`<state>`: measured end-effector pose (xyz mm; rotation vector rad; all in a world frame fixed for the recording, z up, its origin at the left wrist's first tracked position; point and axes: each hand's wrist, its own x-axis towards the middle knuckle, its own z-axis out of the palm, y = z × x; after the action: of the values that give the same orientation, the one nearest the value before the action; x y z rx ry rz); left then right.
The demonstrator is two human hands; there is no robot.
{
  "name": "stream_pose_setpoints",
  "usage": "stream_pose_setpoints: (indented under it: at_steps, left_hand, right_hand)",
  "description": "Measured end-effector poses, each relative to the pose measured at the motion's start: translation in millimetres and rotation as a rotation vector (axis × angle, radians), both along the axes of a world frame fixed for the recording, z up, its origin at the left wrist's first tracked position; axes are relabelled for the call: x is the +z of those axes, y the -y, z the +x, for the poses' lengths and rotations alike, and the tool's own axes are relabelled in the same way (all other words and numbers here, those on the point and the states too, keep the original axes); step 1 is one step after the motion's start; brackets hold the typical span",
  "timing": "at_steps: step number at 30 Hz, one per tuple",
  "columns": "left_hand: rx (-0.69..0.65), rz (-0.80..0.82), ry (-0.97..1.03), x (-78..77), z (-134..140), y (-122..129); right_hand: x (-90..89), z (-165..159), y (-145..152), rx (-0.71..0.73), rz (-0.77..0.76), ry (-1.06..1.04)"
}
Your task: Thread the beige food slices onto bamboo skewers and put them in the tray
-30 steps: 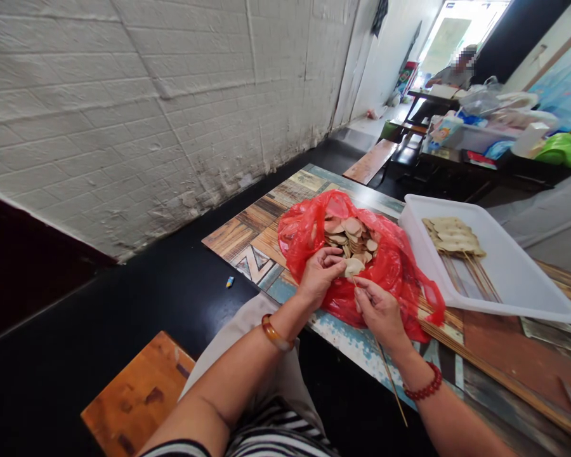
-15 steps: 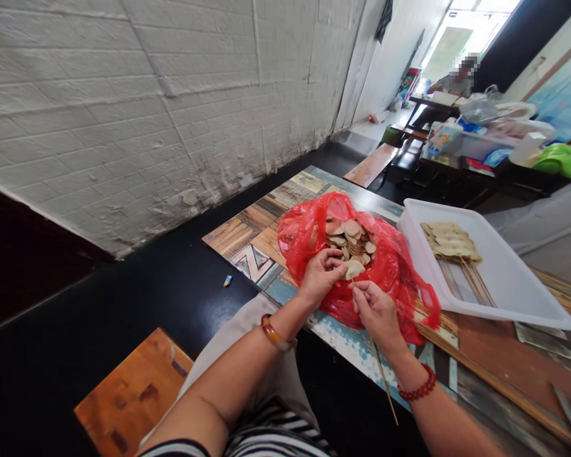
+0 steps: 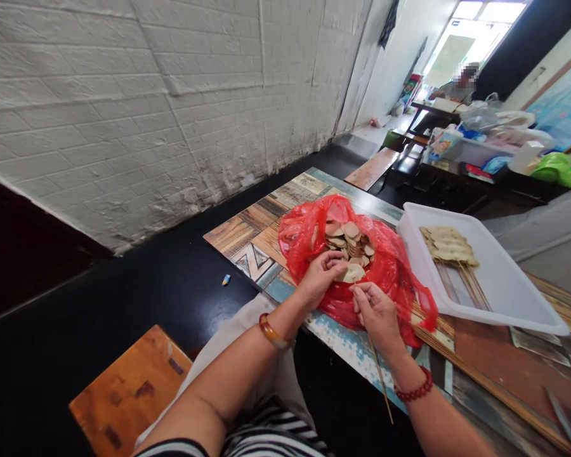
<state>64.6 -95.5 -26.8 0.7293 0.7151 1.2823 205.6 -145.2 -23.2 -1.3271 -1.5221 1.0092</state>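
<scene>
My left hand (image 3: pixel 324 274) pinches a pale, round food slice (image 3: pixel 354 273) by its edge, over the front of an open red plastic bag (image 3: pixel 304 244). Many similar slices (image 3: pixel 349 236) lie heaped inside the bag. Close beside it, my right hand (image 3: pixel 374 308) is closed on a thin wooden skewer (image 3: pixel 381 381), whose long end slants down past the table edge. The skewer's tip meets the slice; whether it has gone through, I cannot tell. To the right, a white plastic tray (image 3: pixel 518 295) holds skewered slices (image 3: pixel 450 246) with their sticks pointing toward me.
A bundle of bare skewers (image 3: pixel 490 384) lies along the patchwork-patterned table (image 3: pixel 271 219). A wooden stool (image 3: pixel 133 387) stands at lower left. Farther back are a bench (image 3: pixel 372 169), a cluttered table with a plastic bin (image 3: pixel 476 152), and a seated person (image 3: pixel 459 89). A white wall (image 3: pixel 195 95) runs along the left.
Both hands stay almost where they were, the slice and skewer tip still together. The slice appears turned slightly flatter, and the view has shifted a little.
</scene>
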Motion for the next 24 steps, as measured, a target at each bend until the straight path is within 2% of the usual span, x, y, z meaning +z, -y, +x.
stream_pose_setpoints:
  at_steps: [3, 8, 13, 19, 24]
  left_hand:
    - [-0.060, -0.061, 0.034, 4.4, -1.4, 1.3]
    - [-0.200, -0.036, -0.015, 6.5, -0.8, 4.7]
    - [-0.124, -0.045, 0.002, 1.5, -0.6, 3.7]
    - [0.016, -0.086, 0.117, -0.3, -0.8, 0.5]
    - [0.036, -0.086, 0.040, 0.1, 0.1, 1.7]
  right_hand:
    - [1.4, -1.2, 1.5, 0.005, -0.028, -0.058]
    - [3.5, -2.6, 3.2, 0.007, -0.042, -0.057]
    - [1.9, -3.2, 3.4, 0.011, -0.029, 0.007]
    - [-0.8, 0.5, 5.5, 0.045, 0.091, 0.170]
    - [1.7, 0.3, 7.0, 0.029, 0.148, 0.227]
